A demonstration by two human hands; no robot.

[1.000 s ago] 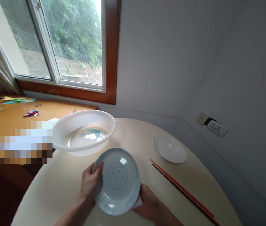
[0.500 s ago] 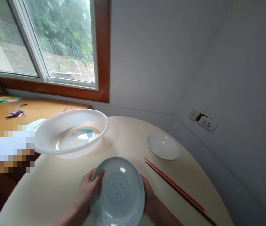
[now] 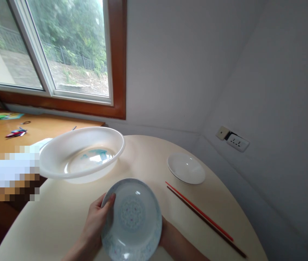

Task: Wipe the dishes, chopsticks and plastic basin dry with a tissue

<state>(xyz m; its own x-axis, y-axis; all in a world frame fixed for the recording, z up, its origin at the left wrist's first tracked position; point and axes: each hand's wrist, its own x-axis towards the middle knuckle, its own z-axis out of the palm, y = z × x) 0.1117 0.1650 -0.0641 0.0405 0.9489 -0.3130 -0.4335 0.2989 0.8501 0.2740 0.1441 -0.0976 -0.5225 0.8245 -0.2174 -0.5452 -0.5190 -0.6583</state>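
A pale blue patterned plate [image 3: 132, 219] is held tilted over the near edge of the round cream table [image 3: 61, 214]. My left hand [image 3: 96, 221] grips its left rim, thumb on the inner face. My right hand [image 3: 167, 235] is behind the plate's right side; its fingers are hidden. A large white plastic basin [image 3: 81, 154] with a little water stands just beyond the plate.
A small white dish [image 3: 186, 168] sits at the right of the table. A red and a dark chopstick [image 3: 202, 217] lie diagonally beside it. A wooden desk [image 3: 4, 141] with small items stands at left under the window. A wall socket [image 3: 237, 142] is at right.
The view has shifted right and slightly down. The plate has moved a little left and nearer to me, and my right hand has slipped further behind it.
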